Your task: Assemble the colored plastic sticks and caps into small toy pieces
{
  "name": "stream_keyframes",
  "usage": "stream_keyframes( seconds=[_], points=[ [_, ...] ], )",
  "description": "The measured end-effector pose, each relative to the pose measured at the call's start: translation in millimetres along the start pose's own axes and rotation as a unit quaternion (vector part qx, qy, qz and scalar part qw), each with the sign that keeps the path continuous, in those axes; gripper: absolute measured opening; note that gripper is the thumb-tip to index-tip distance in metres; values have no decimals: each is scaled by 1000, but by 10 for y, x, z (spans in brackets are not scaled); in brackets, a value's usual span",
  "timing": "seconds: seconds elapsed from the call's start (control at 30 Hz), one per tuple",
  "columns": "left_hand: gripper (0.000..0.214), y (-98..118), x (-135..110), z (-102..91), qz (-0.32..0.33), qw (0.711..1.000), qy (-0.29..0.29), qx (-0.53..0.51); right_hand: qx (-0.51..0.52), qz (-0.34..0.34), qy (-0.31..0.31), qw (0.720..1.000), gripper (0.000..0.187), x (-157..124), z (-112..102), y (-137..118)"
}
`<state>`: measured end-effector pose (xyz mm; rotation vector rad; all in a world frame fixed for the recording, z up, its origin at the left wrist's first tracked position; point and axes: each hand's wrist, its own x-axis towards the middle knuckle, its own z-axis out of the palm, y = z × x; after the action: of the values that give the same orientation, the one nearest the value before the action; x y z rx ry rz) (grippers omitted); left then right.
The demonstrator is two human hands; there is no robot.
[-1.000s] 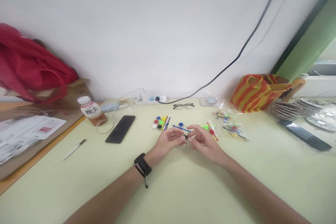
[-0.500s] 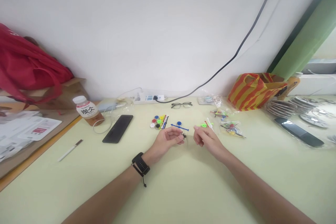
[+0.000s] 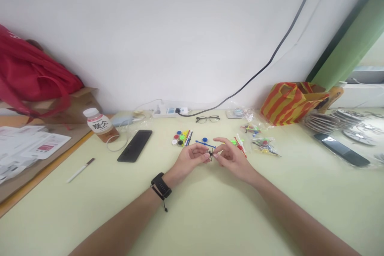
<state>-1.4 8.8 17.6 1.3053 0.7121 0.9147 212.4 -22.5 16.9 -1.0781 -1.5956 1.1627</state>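
Thumb and fingers of my left hand (image 3: pixel 192 159) are closed on a small black part (image 3: pixel 211 154), too small to make out fully; a thin black piece stands upright on it. From the other side, my right hand (image 3: pixel 229 158) pinches at the same part, fingertips almost meeting the left ones. Just beyond lie a blue plastic arrow-shaped strip (image 3: pixel 205 144) and a blue round disc (image 3: pixel 204 139). Left of these sit several coloured discs (image 3: pixel 179 138) and several coloured strips (image 3: pixel 188 138). Red, white and green plastic pieces (image 3: pixel 240 144) lie partly behind my right hand.
Bagged coloured parts (image 3: pixel 265 146) lie to the right, near a striped bag (image 3: pixel 289 104) and stacked round plates (image 3: pixel 322 123). Behind are eyeglasses (image 3: pixel 207 119) and a power strip (image 3: pixel 168 112). A phone (image 3: pixel 135 146), bottle (image 3: pixel 101 126) and pen (image 3: pixel 80 171) are leftward.
My right hand has moved left and its fingertips now reach the black part in my left hand. Red pieces behind it have come into view. My left hand has stayed in place.
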Motion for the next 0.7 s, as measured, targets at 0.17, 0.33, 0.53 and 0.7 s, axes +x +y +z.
stream_keyframes(
  seconds=[0.17,0.33,0.53,0.7],
  points=[
    [35,-10,7,-8,1,1000,3,-3,9,-9,31,999,89,-15,47,-31],
    [36,-20,7,-10,-3,1000,13,-2,26,23,23,999,35,-1,39,-57],
    [37,-31,9,-11,-8,1000,20,-9,76,10,86,993,64,-11,-12,-198],
    [36,-45,17,-19,-6,1000,11,-8,36,8,62,997,37,16,22,-134]
  ],
)
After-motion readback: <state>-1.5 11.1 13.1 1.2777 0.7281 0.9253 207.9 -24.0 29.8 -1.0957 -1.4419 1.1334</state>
